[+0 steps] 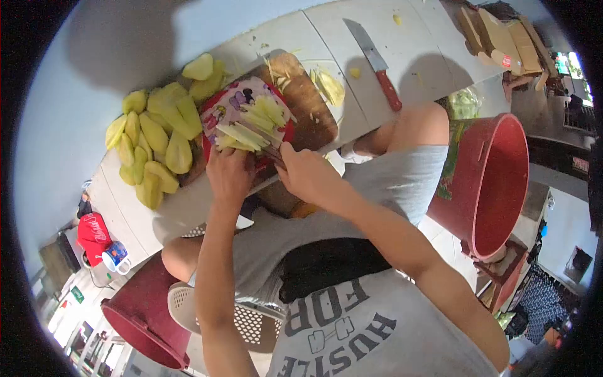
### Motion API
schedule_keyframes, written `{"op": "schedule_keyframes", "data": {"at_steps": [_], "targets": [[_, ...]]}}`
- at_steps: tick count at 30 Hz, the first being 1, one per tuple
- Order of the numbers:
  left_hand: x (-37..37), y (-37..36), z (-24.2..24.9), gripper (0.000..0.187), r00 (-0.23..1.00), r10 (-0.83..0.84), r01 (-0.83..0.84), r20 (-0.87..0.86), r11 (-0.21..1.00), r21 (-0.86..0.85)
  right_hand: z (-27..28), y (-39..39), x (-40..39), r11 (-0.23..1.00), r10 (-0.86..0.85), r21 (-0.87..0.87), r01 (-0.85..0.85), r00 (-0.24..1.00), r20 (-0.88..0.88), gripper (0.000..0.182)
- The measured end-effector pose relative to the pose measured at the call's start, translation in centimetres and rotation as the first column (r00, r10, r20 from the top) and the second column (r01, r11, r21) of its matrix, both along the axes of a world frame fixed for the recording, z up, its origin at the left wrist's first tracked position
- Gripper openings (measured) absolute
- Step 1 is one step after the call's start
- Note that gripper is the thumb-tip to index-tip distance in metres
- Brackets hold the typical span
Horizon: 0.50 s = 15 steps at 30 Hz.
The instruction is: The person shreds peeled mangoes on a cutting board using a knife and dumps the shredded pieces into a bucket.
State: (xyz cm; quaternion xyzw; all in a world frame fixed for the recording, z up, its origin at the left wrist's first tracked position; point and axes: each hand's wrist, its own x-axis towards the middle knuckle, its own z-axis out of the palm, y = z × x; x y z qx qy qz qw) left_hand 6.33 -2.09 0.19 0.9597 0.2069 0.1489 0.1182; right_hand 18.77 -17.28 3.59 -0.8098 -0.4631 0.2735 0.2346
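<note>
My right hand [308,173] is closed round a knife [271,151], its blade over a bundle of pale green strips. The fingers of my left hand [229,173] curl against cut fruit [237,136] beside the blade; the fingertips are partly hidden. Under the strips lies a round red-edged piece with a pink cartoon print [235,97], on a wooden cutting board [314,122]. More sliced strips [264,112] lie on the print. To the left are several peeled, yellow-green fruits [154,132], like unripe mangoes, some piled on others.
A second knife with a red handle [388,91] lies on the tiled counter [352,85]. Fruit scraps [330,87] sit right of the board. A large red bin [502,182] stands at right, another red bin [147,317] at lower left. A mug [115,256] is at left.
</note>
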Motion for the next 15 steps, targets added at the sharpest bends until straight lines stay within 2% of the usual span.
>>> {"op": "schedule_keyframes", "data": {"at_steps": [4, 6, 8, 10, 13, 15], "targets": [[0.1, 0.2, 0.3, 0.022, 0.998, -0.048, 0.047, 0.034, 0.999, 0.016, 1.6, 0.2, -0.5, 1.000, -0.002, -0.019, 0.002, 1.000, -0.008, 0.031], [0.6, -0.3, 0.0, 0.023, 0.997, 0.049, -0.050, 0.054, 0.998, 0.030, 4.0, 0.1, -0.4, 0.998, 0.016, -0.061, -0.017, 0.999, -0.029, 0.031], [-0.3, -0.5, -0.7, 0.023, 0.999, 0.037, -0.037, 0.008, 0.999, -0.009, -0.3, -0.4, -0.6, 1.000, 0.002, -0.030, -0.004, 0.999, -0.042, 0.031], [0.0, 0.2, -0.5, 0.024, 0.999, 0.035, -0.035, 0.005, 0.999, -0.007, -0.5, 0.3, 0.1, 0.999, 0.001, 0.045, -0.001, 1.000, -0.012, 0.031], [-0.4, 0.2, -0.4, 0.024, 0.997, -0.041, 0.040, -0.065, 0.999, -0.016, 1.4, 0.0, -0.7, 1.000, -0.005, 0.028, 0.006, 1.000, -0.021, 0.031], [-0.1, 0.0, -0.9, 0.021, 0.998, 0.026, -0.025, 0.049, 0.999, -0.023, 3.3, 0.2, -0.6, 1.000, 0.001, 0.016, 0.000, 0.999, -0.044, 0.031]]}}
